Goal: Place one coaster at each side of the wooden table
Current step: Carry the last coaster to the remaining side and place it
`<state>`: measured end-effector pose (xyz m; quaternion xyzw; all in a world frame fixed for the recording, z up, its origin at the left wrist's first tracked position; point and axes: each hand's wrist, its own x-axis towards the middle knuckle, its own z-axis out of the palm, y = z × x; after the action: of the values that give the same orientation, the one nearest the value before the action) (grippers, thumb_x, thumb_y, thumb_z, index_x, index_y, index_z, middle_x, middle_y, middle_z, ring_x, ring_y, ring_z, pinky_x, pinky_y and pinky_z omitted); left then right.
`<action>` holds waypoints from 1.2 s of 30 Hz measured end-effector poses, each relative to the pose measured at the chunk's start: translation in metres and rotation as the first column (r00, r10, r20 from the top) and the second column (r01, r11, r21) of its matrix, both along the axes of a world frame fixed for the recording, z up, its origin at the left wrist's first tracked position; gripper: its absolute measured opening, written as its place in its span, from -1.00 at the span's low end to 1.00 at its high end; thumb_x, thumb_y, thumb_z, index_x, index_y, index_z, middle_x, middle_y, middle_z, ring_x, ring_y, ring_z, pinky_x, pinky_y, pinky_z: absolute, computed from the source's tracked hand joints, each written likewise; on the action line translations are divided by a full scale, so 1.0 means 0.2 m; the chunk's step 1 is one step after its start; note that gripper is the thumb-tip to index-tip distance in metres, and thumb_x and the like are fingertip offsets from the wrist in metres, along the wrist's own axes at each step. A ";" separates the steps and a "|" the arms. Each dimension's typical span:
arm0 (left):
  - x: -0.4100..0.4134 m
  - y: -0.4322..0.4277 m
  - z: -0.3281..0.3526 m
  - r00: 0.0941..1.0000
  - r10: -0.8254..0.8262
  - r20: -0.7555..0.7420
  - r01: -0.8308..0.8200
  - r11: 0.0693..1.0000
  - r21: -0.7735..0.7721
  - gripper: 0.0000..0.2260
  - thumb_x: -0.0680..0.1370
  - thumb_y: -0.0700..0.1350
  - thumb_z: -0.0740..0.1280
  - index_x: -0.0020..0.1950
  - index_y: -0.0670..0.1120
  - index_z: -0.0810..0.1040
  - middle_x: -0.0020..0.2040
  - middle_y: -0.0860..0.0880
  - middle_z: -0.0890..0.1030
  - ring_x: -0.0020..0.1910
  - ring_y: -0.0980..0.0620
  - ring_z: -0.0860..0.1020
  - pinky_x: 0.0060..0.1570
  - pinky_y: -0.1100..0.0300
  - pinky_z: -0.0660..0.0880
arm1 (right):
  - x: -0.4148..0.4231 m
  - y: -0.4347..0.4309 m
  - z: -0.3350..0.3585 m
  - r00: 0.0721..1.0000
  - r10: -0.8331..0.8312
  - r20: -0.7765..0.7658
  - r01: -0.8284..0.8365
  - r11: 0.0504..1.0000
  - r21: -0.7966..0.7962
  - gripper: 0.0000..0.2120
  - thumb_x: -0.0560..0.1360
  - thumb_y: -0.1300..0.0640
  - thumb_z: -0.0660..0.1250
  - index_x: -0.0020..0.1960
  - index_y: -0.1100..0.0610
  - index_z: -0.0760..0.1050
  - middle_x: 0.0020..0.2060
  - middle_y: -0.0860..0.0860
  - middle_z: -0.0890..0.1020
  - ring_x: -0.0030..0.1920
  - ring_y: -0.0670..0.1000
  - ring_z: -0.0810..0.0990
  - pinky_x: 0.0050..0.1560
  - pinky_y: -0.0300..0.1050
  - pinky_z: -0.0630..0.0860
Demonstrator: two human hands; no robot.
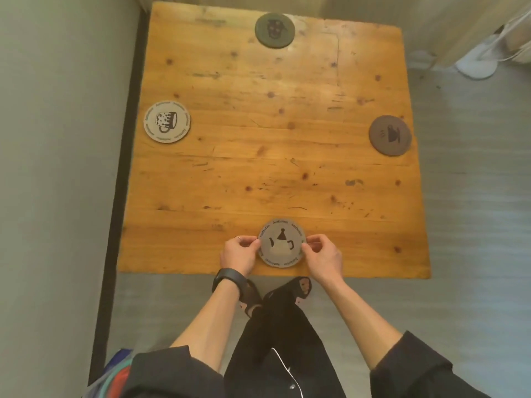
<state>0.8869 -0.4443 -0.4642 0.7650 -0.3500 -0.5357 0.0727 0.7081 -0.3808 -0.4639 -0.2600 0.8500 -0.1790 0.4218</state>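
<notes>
Two-handed grip on teapot coaster (pixel 282 243)

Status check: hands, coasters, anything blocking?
Left hand and right hand pinch teapot coaster at near edge. Mug coaster, green coaster, brown coaster on other sides. Nothing blocking.

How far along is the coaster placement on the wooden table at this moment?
Done: the dark green round coaster lies at the far side, the pale mug-print coaster at the left, the brown round coaster at the right. In hand: the left hand and right hand pinch the grey teapot-print coaster at the near edge. Left: letting it go.
</notes>
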 end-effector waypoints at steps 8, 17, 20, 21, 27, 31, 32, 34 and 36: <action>-0.03 -0.01 -0.06 0.992 -0.071 0.108 0.078 0.995 -0.066 -0.91 0.44 0.14 0.40 -0.20 0.16 0.62 -0.12 0.13 0.68 -0.05 0.04 0.62 -0.03 0.16 0.51 | 0.00 0.02 -0.10 0.999 -0.033 -0.024 0.032 0.999 -0.019 -0.93 0.50 -0.04 0.38 -0.05 -0.10 0.52 -0.20 -0.21 0.61 -0.14 -0.23 0.56 -0.26 -0.28 0.41; -0.03 0.05 -0.11 0.974 -0.086 0.208 0.131 0.969 -0.209 -0.87 0.45 0.21 0.35 -0.22 0.21 0.55 -0.28 0.28 0.56 0.02 0.06 0.56 0.11 0.04 0.34 | 0.03 0.09 -0.18 0.994 -0.029 -0.107 0.007 0.980 -0.200 -0.93 0.54 -0.04 0.38 -0.05 -0.07 0.52 -0.20 -0.14 0.63 -0.09 -0.03 0.60 -0.07 0.00 0.56; -0.03 0.06 -0.13 0.968 -0.106 0.228 0.162 0.956 -0.243 -0.87 0.47 0.21 0.33 -0.22 0.22 0.53 -0.26 0.26 0.57 0.01 0.06 0.55 0.05 0.07 0.27 | 0.04 0.10 -0.20 0.991 -0.015 -0.134 -0.017 0.971 -0.237 -0.93 0.55 -0.01 0.37 -0.02 -0.04 0.51 -0.19 -0.10 0.63 -0.10 0.01 0.60 -0.06 0.03 0.56; -0.04 0.07 -0.13 0.965 -0.117 0.233 0.176 0.951 -0.253 -0.87 0.48 0.21 0.32 -0.21 0.21 0.52 -0.26 0.25 0.57 0.00 0.06 0.55 0.04 0.08 0.26 | 0.04 0.10 -0.20 0.990 -0.010 -0.140 -0.024 0.970 -0.243 -0.93 0.55 0.00 0.37 -0.01 -0.03 0.52 -0.19 -0.09 0.63 -0.10 0.03 0.60 -0.05 0.05 0.55; -0.02 0.08 -0.13 0.950 -0.167 0.265 0.238 0.935 -0.263 -0.88 0.49 0.16 0.32 -0.16 0.16 0.55 -0.22 0.22 0.59 0.01 0.05 0.57 0.17 0.03 0.37 | 0.05 0.12 -0.20 0.988 0.003 -0.152 -0.048 0.956 -0.291 -0.90 0.57 0.03 0.36 0.04 0.03 0.53 -0.18 -0.07 0.60 -0.08 0.04 0.58 -0.03 0.07 0.55; -0.02 0.07 -0.12 0.946 -0.182 0.270 0.255 0.929 -0.269 -0.89 0.48 0.15 0.34 -0.18 0.16 0.54 -0.24 0.21 0.59 -0.01 0.04 0.59 0.17 -0.05 0.45 | 0.06 0.12 -0.20 0.987 -0.007 -0.158 -0.042 0.952 -0.304 -0.88 0.58 0.01 0.36 0.09 0.01 0.53 -0.19 -0.09 0.60 -0.08 0.05 0.58 -0.03 0.07 0.55; -0.02 0.07 -0.12 0.944 -0.184 0.273 0.258 0.928 -0.270 -0.89 0.48 0.15 0.34 -0.18 0.16 0.54 -0.25 0.21 0.58 -0.02 0.04 0.59 0.17 -0.05 0.45 | 0.06 0.12 -0.20 0.987 -0.020 -0.162 -0.032 0.951 -0.308 -0.88 0.58 0.01 0.36 0.09 0.01 0.53 -0.19 -0.08 0.61 -0.08 0.05 0.59 -0.03 0.07 0.55; -0.02 0.08 -0.12 0.939 -0.196 0.281 0.276 0.919 -0.280 -0.89 0.49 0.15 0.33 -0.18 0.16 0.53 -0.26 0.22 0.57 -0.02 0.04 0.59 0.16 -0.03 0.45 | 0.07 0.12 -0.20 0.985 -0.049 -0.167 -0.007 0.948 -0.318 -0.88 0.58 0.01 0.36 0.07 0.02 0.54 -0.17 -0.06 0.62 -0.07 0.05 0.59 -0.04 0.07 0.55; -0.02 0.08 -0.13 0.933 -0.206 0.294 0.296 0.906 -0.302 -0.90 0.50 0.15 0.33 -0.16 0.16 0.53 -0.24 0.21 0.59 -0.03 0.04 0.59 0.13 0.00 0.44 | 0.07 0.12 -0.21 0.983 -0.061 -0.173 0.003 0.947 -0.320 -0.89 0.58 0.01 0.35 0.07 0.01 0.54 -0.17 -0.05 0.62 -0.07 0.05 0.59 -0.06 0.02 0.53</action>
<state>0.8826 -0.4275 -0.4904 0.7512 -0.5402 -0.3689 0.0886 0.7231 -0.3572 -0.5061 -0.3259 0.8489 -0.2961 0.2924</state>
